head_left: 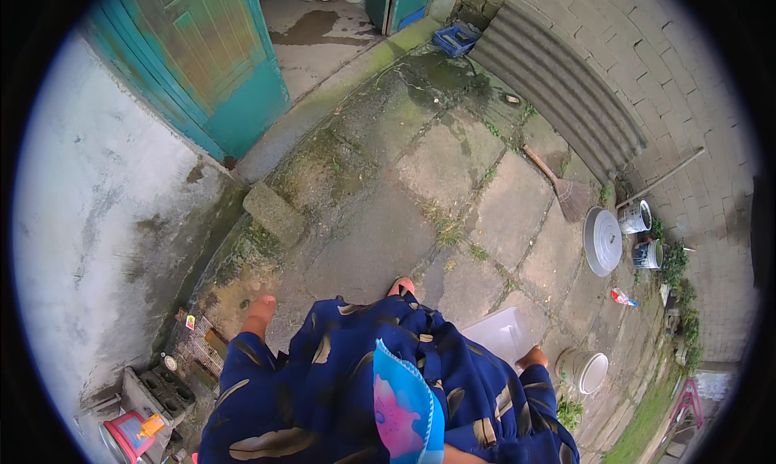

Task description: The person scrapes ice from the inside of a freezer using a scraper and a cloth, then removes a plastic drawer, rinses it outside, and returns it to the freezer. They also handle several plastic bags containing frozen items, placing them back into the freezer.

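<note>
My left hand [262, 310] hangs at my left side, above the damp ground beside the wall. I see nothing in it, but its fingers are too indistinct to tell how they are held. At my right side, my right hand [533, 358] is at the corner of a translucent plastic sheet or lid [502, 332]. Whether it grips this piece or only overlaps it in view, I cannot tell. A white bucket [582, 370] stands just beyond that hand. My navy leaf-patterned clothing [339, 373] hides the ground below me, and one shoe [401, 286] shows in front.
Ahead left, a green door [212, 58] stands ajar at a raised sill [345, 88]. A concrete block [274, 214] lies by the wall. Rightward are a broom [567, 191], a round metal lid [602, 241], paint buckets [635, 216], corrugated sheeting [551, 88] and a blue crate [456, 39].
</note>
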Available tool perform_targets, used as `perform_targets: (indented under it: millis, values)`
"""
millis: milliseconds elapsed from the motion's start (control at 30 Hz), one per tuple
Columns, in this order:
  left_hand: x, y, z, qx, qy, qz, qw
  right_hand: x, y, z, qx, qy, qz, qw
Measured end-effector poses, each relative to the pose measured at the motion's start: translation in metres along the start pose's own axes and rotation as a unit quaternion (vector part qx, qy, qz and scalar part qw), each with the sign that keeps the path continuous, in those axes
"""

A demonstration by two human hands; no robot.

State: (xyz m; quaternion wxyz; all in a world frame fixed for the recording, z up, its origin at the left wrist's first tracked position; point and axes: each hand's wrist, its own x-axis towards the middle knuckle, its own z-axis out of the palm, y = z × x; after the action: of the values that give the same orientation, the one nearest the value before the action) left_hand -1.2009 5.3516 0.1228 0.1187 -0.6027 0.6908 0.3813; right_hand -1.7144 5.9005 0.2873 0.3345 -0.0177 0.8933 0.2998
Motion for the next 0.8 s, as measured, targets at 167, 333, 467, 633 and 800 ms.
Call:
perform_targets:
  millis: [167,333,467,633,800]
  values:
    - [-0.019,-0.014,0.046,-0.196,-0.154,-0.120,0.961,0.086,-0.097,-0.145,0.047,0.075,-0.014,0.996]
    - [-0.014,-0.033,0.064,-0.017,-0.185,-0.153,0.971,0.146,-0.204,-0.285,0.157,0.151,-0.128,0.968]
    - [0.058,-0.004,0.051,0.341,-0.230,0.115,0.904,0.179,-0.265,-0.372,0.227,0.229,-0.203,0.924]
    - [0.209,0.196,-0.023,-0.174,-0.054,-0.136,0.974,0.213,-0.311,-0.486,0.226,0.260,-0.210,0.915]
    - [0.300,0.415,-0.162,-0.130,0.138,0.186,0.964,0.255,-0.353,-0.576,0.154,0.221,-0.180,0.946]
